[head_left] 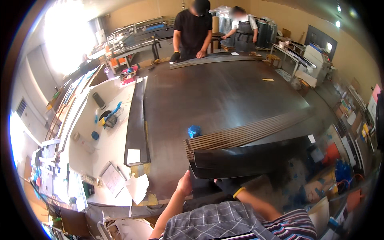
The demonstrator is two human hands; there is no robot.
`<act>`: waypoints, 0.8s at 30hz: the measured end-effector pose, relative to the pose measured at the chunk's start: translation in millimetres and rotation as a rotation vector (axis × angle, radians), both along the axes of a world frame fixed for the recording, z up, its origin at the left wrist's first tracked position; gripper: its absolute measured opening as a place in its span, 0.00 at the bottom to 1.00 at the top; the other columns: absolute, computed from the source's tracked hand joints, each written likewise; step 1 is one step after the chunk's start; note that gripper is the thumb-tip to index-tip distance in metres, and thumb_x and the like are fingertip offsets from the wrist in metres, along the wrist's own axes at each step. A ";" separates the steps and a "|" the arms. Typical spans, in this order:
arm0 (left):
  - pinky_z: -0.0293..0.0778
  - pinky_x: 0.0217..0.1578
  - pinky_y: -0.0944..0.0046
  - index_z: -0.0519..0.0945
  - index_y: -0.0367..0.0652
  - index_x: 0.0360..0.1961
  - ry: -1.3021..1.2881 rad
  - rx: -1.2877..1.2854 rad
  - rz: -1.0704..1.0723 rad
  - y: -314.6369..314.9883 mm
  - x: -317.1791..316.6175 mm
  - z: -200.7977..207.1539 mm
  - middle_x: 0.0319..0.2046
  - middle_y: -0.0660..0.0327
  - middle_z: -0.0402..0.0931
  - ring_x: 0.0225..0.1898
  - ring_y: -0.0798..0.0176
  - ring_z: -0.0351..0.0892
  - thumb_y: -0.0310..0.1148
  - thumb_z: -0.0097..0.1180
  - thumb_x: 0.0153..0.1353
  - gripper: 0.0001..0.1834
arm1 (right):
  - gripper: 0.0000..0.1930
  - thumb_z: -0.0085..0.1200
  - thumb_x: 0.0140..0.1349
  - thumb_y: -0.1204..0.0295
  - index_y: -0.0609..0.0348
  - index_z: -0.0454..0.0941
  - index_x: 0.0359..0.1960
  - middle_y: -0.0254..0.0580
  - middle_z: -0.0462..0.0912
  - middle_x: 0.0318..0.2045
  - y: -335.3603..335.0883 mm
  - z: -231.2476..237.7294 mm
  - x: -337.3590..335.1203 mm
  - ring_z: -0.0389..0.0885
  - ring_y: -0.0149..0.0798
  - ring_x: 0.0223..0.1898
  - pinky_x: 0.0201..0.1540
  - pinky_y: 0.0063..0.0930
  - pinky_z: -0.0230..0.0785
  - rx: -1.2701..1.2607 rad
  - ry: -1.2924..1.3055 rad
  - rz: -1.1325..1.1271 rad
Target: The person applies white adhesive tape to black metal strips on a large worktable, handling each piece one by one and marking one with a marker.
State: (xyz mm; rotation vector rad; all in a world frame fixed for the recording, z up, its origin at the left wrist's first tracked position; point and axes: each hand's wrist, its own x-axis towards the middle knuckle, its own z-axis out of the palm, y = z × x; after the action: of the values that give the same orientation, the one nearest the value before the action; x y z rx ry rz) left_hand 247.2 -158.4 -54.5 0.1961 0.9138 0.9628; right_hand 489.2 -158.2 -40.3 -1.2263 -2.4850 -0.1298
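Observation:
Two long black, glossy sheet strips overlap along the table's near edge; the upper strip [256, 154] covers much of the lower strip [208, 173]. My left hand [184, 184], bare, is closed at the left end of the lower strip, with the thumb up along its edge. In a dark glove with a yellow cuff, my right hand [229, 186] is under the strips' near edge. Its fingers are mostly hidden. Just beyond the strips lies a fanned row of long, narrow brown-edged strips [244, 132]. A crumpled blue wad [194, 131] sits at their left end.
The wide dark table [216, 92] carries another long dark strip stack [136, 120] at left. A white side surface [114, 140] holds papers and small tools. Across the table, one person [193, 30] handles long strips [216, 60]; another person [244, 30] stands behind.

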 end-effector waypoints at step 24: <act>0.77 0.44 0.60 0.73 0.35 0.46 0.241 0.300 -0.195 36.1 47.2 152.1 0.39 0.54 0.78 0.41 0.58 0.79 0.24 0.55 0.57 0.15 | 0.11 0.50 0.59 0.65 0.60 0.79 0.30 0.53 0.81 0.27 -30.5 60.8 2.6 0.79 0.54 0.30 0.33 0.46 0.68 -0.502 0.412 -0.128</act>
State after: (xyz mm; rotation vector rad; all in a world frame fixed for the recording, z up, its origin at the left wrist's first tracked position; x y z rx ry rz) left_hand 294.4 -122.3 97.6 0.6567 0.9464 0.9029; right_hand 491.8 -188.7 20.4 -1.4250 -2.1338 0.6833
